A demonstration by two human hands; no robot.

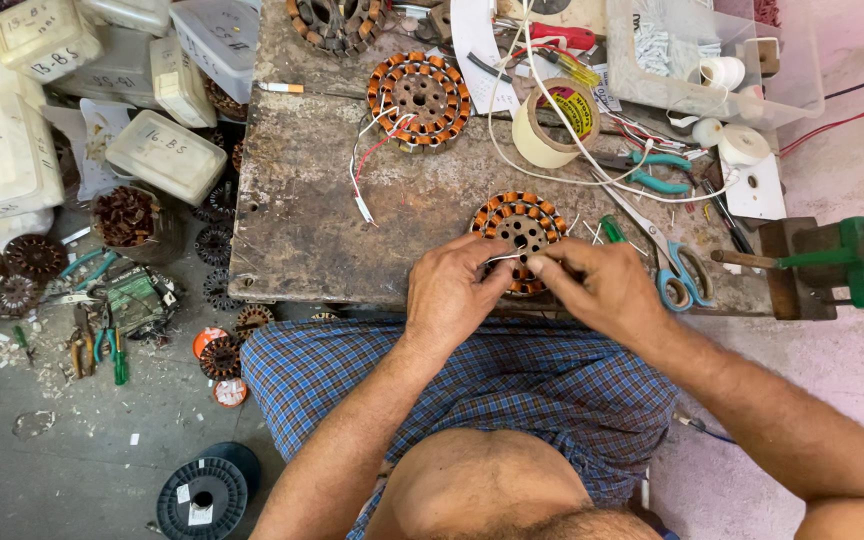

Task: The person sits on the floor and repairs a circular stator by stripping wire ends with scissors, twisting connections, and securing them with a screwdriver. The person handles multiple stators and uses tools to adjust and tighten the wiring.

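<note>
Now both hands — left (452,290), right (602,290) — pinch white wire (505,258) over stator (518,225).

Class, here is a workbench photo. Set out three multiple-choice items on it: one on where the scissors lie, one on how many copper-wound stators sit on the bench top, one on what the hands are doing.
1. Where do the blue-handled scissors lie?
A. right of the right hand
B. on the floor
C. in the clear bin

2. How many wound stators show on the bench?
A. one
B. two
C. three

3. What are the left hand and right hand doing?
A. resting flat and apart
B. pinching a thin white wire between them
C. gripping the tape roll

Answers: 1 A, the scissors lie on the bench just beyond that hand. 2 C, the near stator, the middle stator and one cut off by the top edge. 3 B, the fingertips meet over the near stator with the wire between them.
</note>
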